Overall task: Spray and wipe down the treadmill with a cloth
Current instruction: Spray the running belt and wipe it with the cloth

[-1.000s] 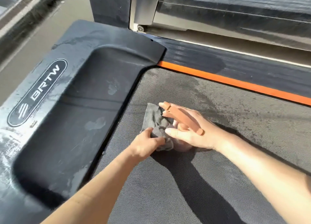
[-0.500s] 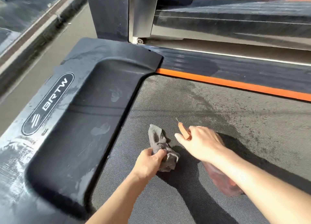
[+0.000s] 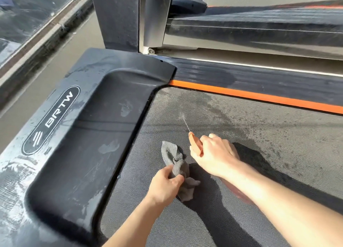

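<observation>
Belt (image 3: 259,154) by BRTW cover (image 3: 104,135); hands (image 3: 163,187) (image 3: 217,155) grip cloth (image 3: 176,163), bottle (image 3: 194,143).

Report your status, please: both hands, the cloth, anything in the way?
Left hand grips bunched grey cloth. Right hand holds spray bottle, thin jet hitting belt ahead. Nothing in the way, only wet patches.

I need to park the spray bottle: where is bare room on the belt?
Bare belt lies between the orange stripe and the right hand, and low down between the forearms. Crowded: mid-belt, where the left hand grips the cloth beside the spray bottle.
</observation>
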The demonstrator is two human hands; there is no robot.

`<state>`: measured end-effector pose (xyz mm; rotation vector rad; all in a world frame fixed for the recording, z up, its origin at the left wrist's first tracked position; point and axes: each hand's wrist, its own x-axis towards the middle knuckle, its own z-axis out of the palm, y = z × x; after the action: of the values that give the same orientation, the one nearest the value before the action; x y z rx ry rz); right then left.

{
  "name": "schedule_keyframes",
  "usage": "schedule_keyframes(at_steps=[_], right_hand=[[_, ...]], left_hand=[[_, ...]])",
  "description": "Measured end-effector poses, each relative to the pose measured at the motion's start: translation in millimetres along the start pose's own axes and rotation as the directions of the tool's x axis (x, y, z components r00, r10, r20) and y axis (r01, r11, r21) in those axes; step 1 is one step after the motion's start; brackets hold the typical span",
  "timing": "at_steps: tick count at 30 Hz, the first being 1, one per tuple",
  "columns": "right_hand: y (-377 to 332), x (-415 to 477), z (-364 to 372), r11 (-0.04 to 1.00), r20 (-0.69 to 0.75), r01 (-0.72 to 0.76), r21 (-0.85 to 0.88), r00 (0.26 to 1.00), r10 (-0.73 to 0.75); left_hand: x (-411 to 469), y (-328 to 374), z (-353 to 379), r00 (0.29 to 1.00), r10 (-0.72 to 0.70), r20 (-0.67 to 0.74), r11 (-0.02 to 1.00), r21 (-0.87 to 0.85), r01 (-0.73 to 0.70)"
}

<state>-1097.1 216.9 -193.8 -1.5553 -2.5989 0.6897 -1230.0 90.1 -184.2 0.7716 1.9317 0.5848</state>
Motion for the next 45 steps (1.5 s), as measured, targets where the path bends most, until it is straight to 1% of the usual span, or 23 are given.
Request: schedule_keyframes(at_steps=[2,3,5,7,10,13,17,20,22,25,27,28,29,31,34,37,39,43,45], right_hand=[[1,2,-2,1.0,-0.013,-0.001,0.013,1.0,0.001],[1,4,-4,1.0,0.0,0.005,0.016,1.0,-0.005],[2,9,-8,1.0,0.049,0.0,0.001,0.999,0.0],[2,15,-12,1.0,0.081,-0.006,0.001,0.997,0.006],[0,20,-18,0.999,0.055,0.034,0.014,0.998,-0.035],[-2,25,-19,0.998,0.05,0.055,0.037,0.997,-0.057],[2,35,-13,0.997,0.138,0.055,0.048,0.988,-0.061],[5,42,-7,0.991,0.186,0.012,0.13,0.982,-0.036],[6,42,-5,0.984,0.16,-0.004,0.177,0.987,-0.024],[9,37,-3,0.995,0.043,0.013,0.103,0.999,-0.017],[5,35,-4,0.997,-0.01,-0.003,0.071,1.0,0.004],[4,35,-5,0.998,-0.013,-0.01,0.066,1.0,0.011],[3,35,-5,0.998,-0.006,-0.014,0.063,1.0,0.015],[4,32,-7,0.999,0.054,-0.028,0.038,0.998,0.026],[-5,25,-11,1.0,0.129,0.004,-0.023,0.992,-0.001],[-27,25,-4,0.995,0.054,0.1,-0.027,0.994,-0.098],[-37,27,0,0.99,0.035,0.13,-0.048,0.991,-0.129],[-49,23,9,0.981,0.056,0.18,-0.075,0.983,-0.176],[-53,18,10,0.975,0.092,0.204,-0.087,0.976,-0.196]], left_hand=[[-4,2,-3,0.999,0.037,-0.015,0.999,0.008,-0.037],[-5,3,-5,0.999,0.043,-0.022,0.999,-0.029,-0.044],[-7,5,-10,0.999,0.029,-0.028,0.989,-0.147,-0.033],[-9,8,-16,1.0,0.005,0.002,0.958,-0.286,-0.004],[-8,16,-22,0.998,0.012,0.055,0.912,-0.41,0.012],[-7,23,-26,0.995,0.085,0.058,0.879,-0.474,-0.047],[-2,29,-30,0.987,0.161,-0.012,0.854,-0.499,-0.146],[0,26,-30,0.991,0.113,-0.077,0.883,-0.45,-0.136],[-2,20,-29,0.991,0.11,-0.081,0.915,-0.382,-0.133],[-12,8,-27,0.99,0.135,-0.044,0.956,-0.256,-0.142],[-20,6,-32,0.99,0.137,-0.028,0.96,-0.244,-0.14],[-23,6,-34,0.991,0.13,-0.025,0.959,-0.252,-0.132],[-24,6,-37,0.992,0.128,-0.019,0.957,-0.26,-0.128],[-31,12,-39,0.992,0.127,0.011,0.958,-0.262,-0.12],[-47,20,-48,0.991,0.126,0.034,0.979,-0.165,-0.119],[-54,20,-64,0.993,0.106,-0.057,0.994,-0.026,-0.107],[-56,21,-68,0.989,0.092,-0.113,0.995,0.051,-0.087],[-68,18,-74,0.981,0.024,-0.194,0.986,0.168,0.009],[-76,15,-77,0.976,-0.006,-0.218,0.986,0.16,0.042]])
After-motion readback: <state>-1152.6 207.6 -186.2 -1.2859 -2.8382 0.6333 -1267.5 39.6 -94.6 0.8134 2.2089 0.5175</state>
